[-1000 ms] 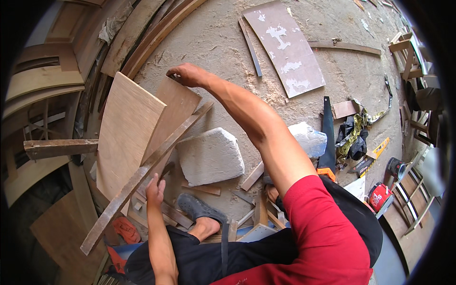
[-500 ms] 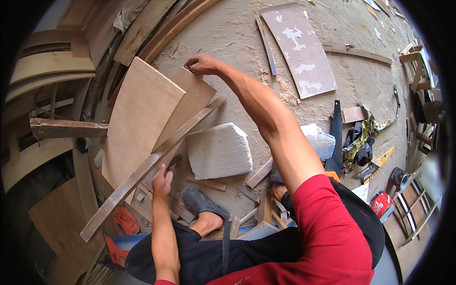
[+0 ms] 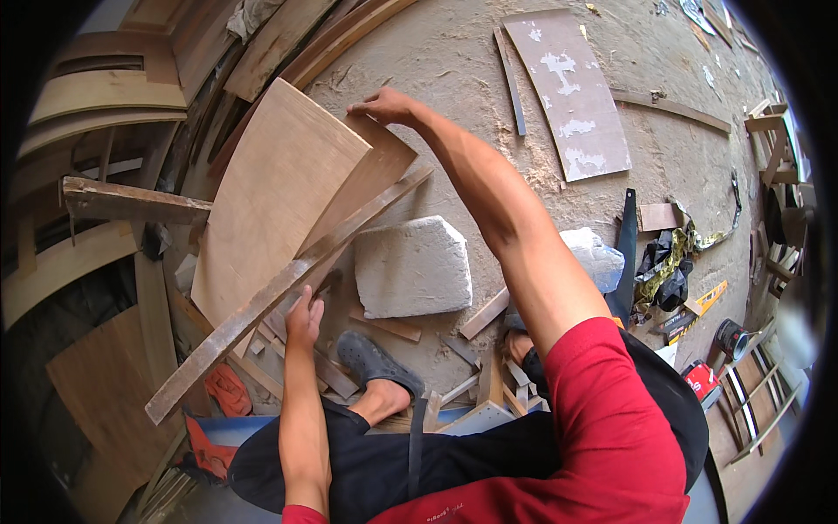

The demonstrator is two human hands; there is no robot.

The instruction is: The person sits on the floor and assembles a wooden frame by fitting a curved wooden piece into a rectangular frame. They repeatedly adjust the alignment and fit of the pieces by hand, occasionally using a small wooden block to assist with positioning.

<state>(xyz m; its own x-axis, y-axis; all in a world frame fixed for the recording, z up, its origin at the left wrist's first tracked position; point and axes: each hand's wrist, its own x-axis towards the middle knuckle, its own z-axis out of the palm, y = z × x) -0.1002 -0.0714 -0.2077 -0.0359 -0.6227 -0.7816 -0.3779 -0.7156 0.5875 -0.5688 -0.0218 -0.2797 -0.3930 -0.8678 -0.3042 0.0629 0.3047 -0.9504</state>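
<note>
My right hand (image 3: 381, 106) pinches the rear board (image 3: 377, 175) at its corner; my left hand (image 3: 305, 318) is spread beside the wooden bar (image 3: 237, 323).

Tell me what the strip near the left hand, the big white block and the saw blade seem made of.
Strip: apparently wood, worn, by its brown, stained surface. White block: probably plastic foam, matte, by its rough edges. Saw blade: likely metal, dark-finished, by its thin shape.
</note>
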